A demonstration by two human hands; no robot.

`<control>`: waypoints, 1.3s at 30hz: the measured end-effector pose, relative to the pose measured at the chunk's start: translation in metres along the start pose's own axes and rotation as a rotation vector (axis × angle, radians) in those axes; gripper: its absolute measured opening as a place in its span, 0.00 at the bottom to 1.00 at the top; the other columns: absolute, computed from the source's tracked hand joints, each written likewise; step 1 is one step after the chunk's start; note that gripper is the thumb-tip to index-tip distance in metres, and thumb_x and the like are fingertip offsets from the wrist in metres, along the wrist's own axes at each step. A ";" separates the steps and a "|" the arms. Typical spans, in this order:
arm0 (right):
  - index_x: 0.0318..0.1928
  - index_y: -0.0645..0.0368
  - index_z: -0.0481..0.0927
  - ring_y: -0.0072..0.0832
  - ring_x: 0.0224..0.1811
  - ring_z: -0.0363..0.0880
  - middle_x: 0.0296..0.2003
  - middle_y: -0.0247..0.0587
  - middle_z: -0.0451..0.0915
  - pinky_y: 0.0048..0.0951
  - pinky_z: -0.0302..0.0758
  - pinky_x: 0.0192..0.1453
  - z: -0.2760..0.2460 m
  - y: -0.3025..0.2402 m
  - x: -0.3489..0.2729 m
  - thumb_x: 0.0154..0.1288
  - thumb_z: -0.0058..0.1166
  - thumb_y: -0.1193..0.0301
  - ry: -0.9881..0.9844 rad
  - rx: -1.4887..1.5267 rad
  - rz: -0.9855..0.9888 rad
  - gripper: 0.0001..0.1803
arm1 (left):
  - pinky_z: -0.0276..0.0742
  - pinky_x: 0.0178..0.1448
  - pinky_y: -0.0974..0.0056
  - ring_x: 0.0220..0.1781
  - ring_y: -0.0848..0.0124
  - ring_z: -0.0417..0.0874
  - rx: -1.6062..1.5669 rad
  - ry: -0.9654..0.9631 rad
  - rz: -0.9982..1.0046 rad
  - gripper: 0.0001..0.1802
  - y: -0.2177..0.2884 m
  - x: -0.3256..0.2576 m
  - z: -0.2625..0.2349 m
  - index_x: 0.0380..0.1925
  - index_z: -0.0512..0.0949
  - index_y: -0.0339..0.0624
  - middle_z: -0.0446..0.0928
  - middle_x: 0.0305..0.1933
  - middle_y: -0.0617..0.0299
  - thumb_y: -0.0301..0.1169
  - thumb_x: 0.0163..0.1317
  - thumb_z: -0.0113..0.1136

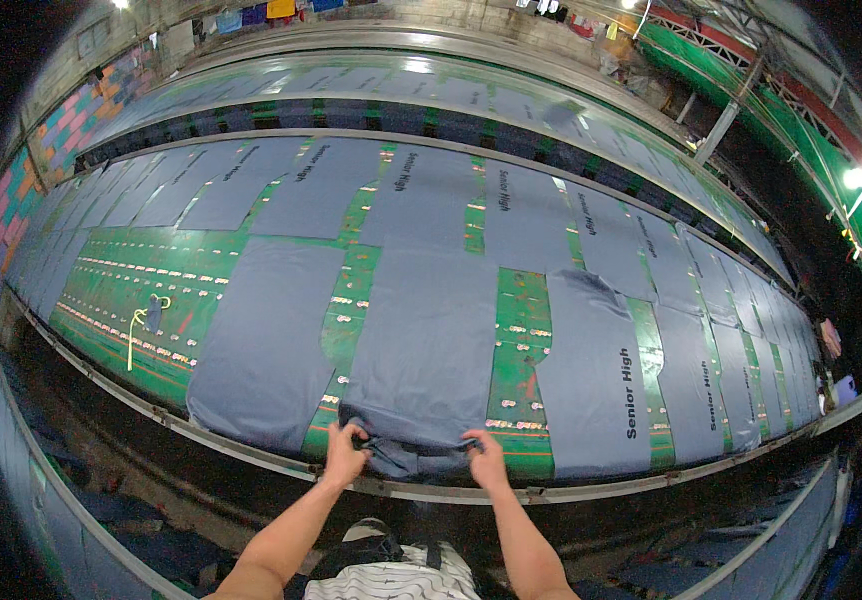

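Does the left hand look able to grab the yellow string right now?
Probably not: the left hand holds the near edge of the cloth, and the string lies well left, past another panel.

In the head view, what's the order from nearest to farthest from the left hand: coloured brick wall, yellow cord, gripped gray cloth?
From the left hand:
1. Gray cloth: in its fingers, at the near edge.
2. Yellow cord: to the left, on the green table.
3. Coloured brick wall: far left, beyond the table.
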State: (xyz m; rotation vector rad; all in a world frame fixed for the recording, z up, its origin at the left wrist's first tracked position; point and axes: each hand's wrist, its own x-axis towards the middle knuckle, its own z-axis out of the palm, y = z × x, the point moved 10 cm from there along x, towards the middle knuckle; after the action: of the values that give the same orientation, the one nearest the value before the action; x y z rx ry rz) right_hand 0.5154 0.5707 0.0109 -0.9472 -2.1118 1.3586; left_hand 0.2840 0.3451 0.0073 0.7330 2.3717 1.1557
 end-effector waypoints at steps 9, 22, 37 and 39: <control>0.64 0.56 0.69 0.33 0.58 0.75 0.55 0.41 0.76 0.31 0.69 0.64 0.018 0.022 -0.012 0.66 0.53 0.81 -0.116 0.232 0.213 0.26 | 0.73 0.45 0.56 0.37 0.56 0.79 0.052 -0.068 -0.018 0.04 -0.022 0.012 -0.025 0.23 0.80 0.37 0.75 0.29 0.57 0.18 0.51 0.57; 0.55 0.59 0.81 0.31 0.59 0.75 0.56 0.41 0.80 0.32 0.68 0.66 -0.007 0.002 -0.026 0.54 0.62 0.82 -0.137 0.058 0.107 0.24 | 0.73 0.48 0.65 0.44 0.68 0.78 -0.358 -0.352 -0.281 0.25 -0.029 0.013 -0.019 0.52 0.83 0.41 0.79 0.45 0.54 0.18 0.51 0.60; 0.65 0.63 0.71 0.55 0.66 0.70 0.62 0.59 0.71 0.40 0.68 0.70 -0.016 0.018 -0.022 0.52 0.59 0.76 0.112 -0.244 0.170 0.36 | 0.72 0.45 0.62 0.40 0.69 0.78 -0.238 -0.351 -0.356 0.14 -0.048 0.023 -0.009 0.44 0.84 0.37 0.80 0.36 0.60 0.19 0.56 0.64; 0.62 0.66 0.73 0.53 0.63 0.72 0.59 0.57 0.74 0.41 0.69 0.69 -0.017 0.047 -0.030 0.50 0.60 0.75 0.131 -0.211 0.202 0.35 | 0.73 0.46 0.62 0.40 0.68 0.78 -0.233 -0.377 -0.380 0.13 -0.041 0.019 -0.010 0.43 0.84 0.37 0.80 0.36 0.59 0.19 0.56 0.65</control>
State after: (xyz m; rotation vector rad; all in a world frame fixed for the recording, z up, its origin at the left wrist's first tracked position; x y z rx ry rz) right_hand 0.5611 0.5716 -0.0253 -1.3286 -2.1352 1.1429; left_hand 0.2519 0.3295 -0.0218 0.3602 1.9152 1.0033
